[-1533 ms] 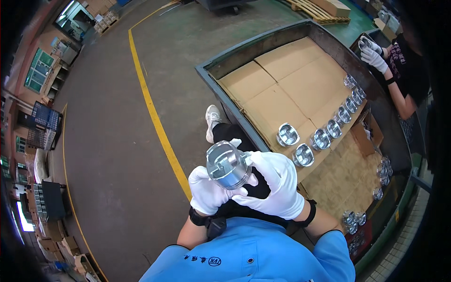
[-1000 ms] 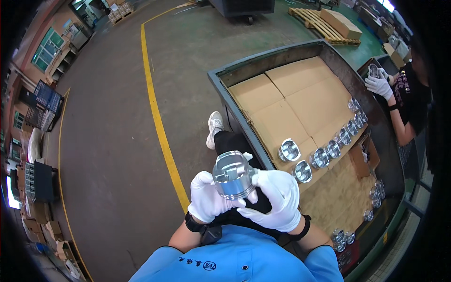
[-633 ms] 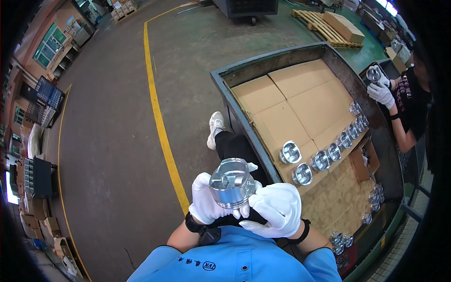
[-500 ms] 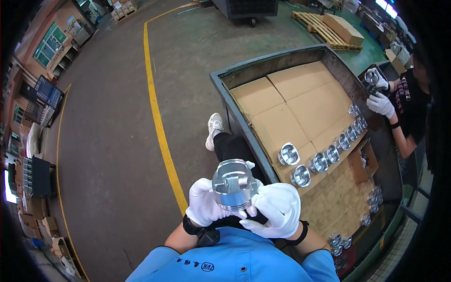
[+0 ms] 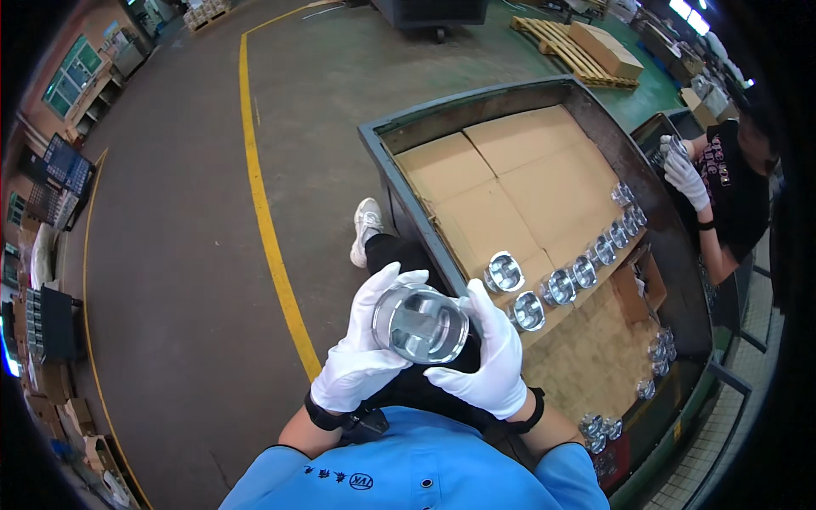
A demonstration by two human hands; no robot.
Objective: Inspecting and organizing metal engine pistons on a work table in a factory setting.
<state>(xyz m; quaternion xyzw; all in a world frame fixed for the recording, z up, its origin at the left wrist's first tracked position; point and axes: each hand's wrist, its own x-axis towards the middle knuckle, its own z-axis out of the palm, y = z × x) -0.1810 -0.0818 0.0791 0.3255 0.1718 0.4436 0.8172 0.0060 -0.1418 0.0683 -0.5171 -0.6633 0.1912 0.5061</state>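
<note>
A shiny silver engine piston (image 5: 420, 325) is held up in front of my chest, its hollow underside with the pin bosses facing me. My white-gloved left hand (image 5: 355, 348) grips it from the left, thumb below and fingers curled over the upper side. From the right, my gloved right hand (image 5: 493, 361) cups its edge, with the thumb by the lower rim and fingers along the right side. To the right, a large grey metal bin (image 5: 476, 100) holds a row of similar pistons (image 5: 558, 286) on cardboard sheets (image 5: 527, 183).
More pistons (image 5: 602, 429) lie in the bin's lower right, near a small open carton (image 5: 639, 285). Across the bin, a co-worker's gloved hand (image 5: 685, 177) handles a metal part. A wooden pallet (image 5: 561, 49) carries a flat box (image 5: 605, 49). A yellow line (image 5: 270, 229) crosses the floor.
The piston has turned from its side view to show its hollow underside. My hands have shifted to its left and right sides. The whole view has moved slightly.
</note>
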